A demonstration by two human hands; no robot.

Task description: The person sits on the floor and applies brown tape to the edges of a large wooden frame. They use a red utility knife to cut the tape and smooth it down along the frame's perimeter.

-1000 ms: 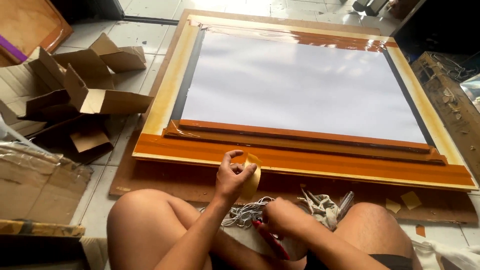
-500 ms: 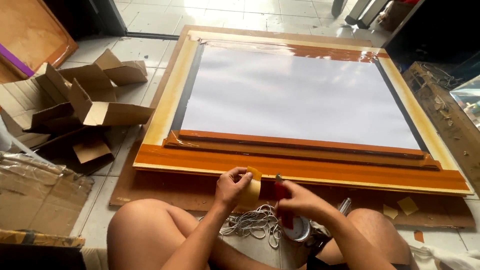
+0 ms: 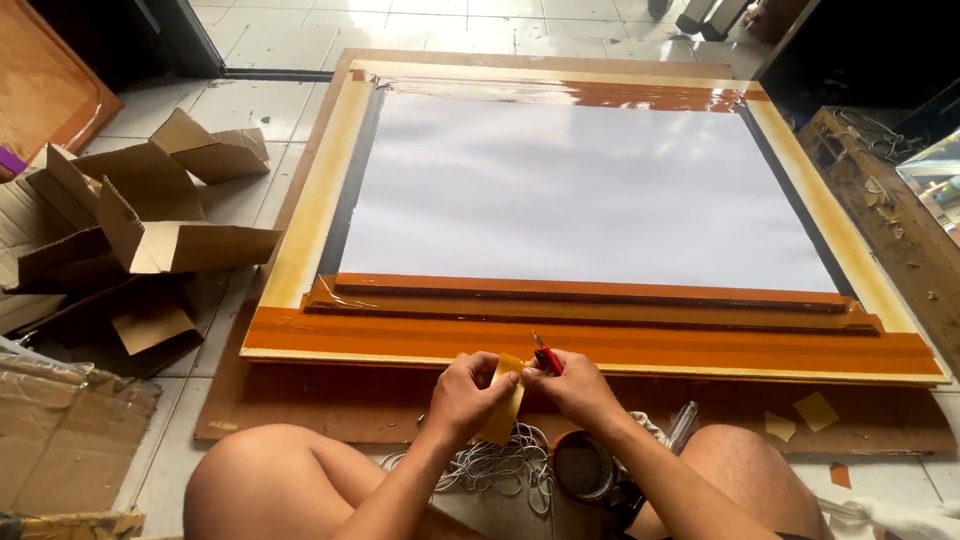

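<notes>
Pale tiled floor [image 3: 270, 45] with dark grout lines, daylight glinting off it at the top. Heap of flattened cardboard boxes [image 3: 150, 230] at left. Wooden panel [image 3: 40, 90] leaning in upper left corner. Rough wooden plank [image 3: 890, 220] along right edge. Deep shadow in upper right corner.

Bright daylight, glare on glossy tape [image 3: 640, 95]

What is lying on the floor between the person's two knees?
In the head view, a tangle of white cord and a roll of tape lie there, below both hands holding the yellow tape piece.
</notes>
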